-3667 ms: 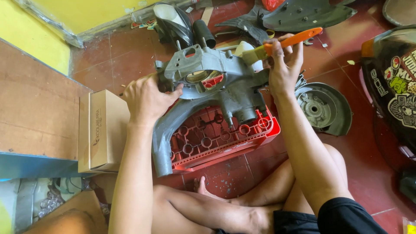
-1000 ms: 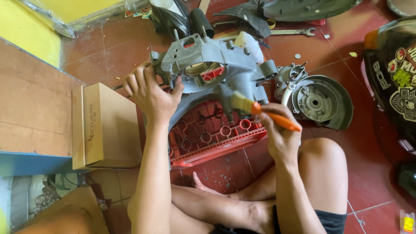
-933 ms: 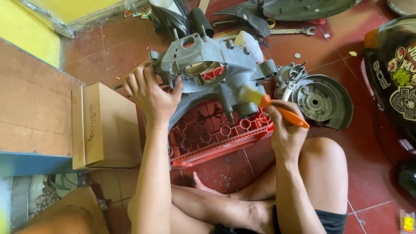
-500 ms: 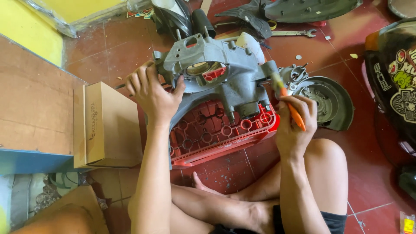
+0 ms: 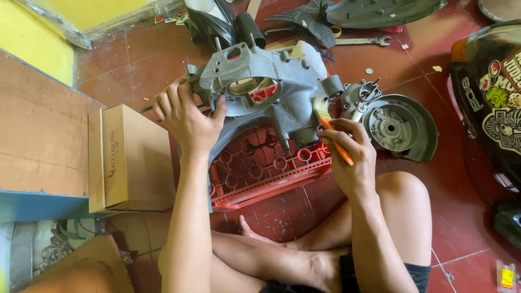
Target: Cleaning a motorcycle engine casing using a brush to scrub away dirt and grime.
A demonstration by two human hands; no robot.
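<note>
A grey metal engine casing [image 5: 271, 95] lies tilted on a red plastic crate [image 5: 260, 168] on the floor. My left hand [image 5: 187, 116] grips the casing's left edge and steadies it. My right hand [image 5: 353, 154] holds a paintbrush with an orange handle [image 5: 332, 135]. Its bristles point up and touch the casing's right side. I sit cross-legged, with my legs just below the crate.
A brown cardboard box [image 5: 130, 157] stands left of the crate beside a wooden board [image 5: 38, 135]. A round grey engine cover [image 5: 399, 127] lies to the right. A black helmet with stickers [image 5: 491, 97], a spanner [image 5: 361, 40] and dark body panels [image 5: 374, 11] lie around on the red tiles.
My right hand has swung the brush from lower down up against the casing's right side, its bristles now pointing upward. My left hand stays on the casing's left edge.
</note>
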